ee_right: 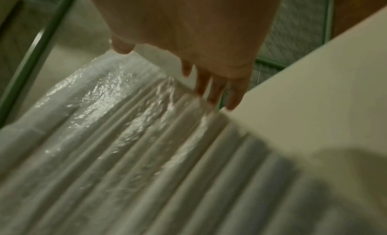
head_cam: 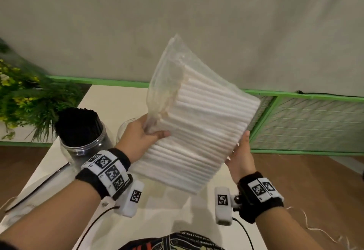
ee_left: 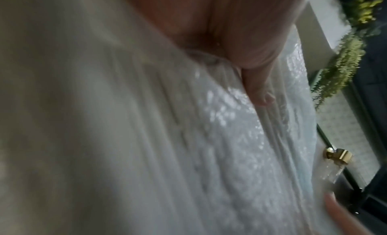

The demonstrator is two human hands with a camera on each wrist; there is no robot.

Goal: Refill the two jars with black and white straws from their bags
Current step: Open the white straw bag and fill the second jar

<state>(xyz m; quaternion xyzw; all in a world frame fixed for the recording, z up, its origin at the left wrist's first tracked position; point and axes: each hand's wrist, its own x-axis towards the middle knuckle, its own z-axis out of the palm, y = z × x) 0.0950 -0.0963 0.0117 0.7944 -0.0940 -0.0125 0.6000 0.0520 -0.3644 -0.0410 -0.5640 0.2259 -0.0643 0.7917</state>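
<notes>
A clear plastic bag of white straws [head_cam: 197,131] is held tilted in the air above the white table [head_cam: 110,100]. My left hand [head_cam: 155,131] grips its left side, thumb on top and fingers beneath. My right hand [head_cam: 241,151] lies flat, fingers straight, against the bag's lower right end. The left wrist view shows the thumb [ee_left: 257,89] pressed on the bag [ee_left: 188,139]. The right wrist view shows the straight fingers [ee_right: 209,83] along the bag [ee_right: 125,147]. A clear jar packed with black straws [head_cam: 82,131] stands at the left. Behind my left hand, only the rim of a second clear jar [head_cam: 124,127] shows.
A green leafy plant [head_cam: 25,100] sits at the far left beside the table. A green-framed mesh panel [head_cam: 307,123] runs along the wall at the right. A thin dark strip [head_cam: 39,186] lies on the table's left part. Wooden floor lies on both sides.
</notes>
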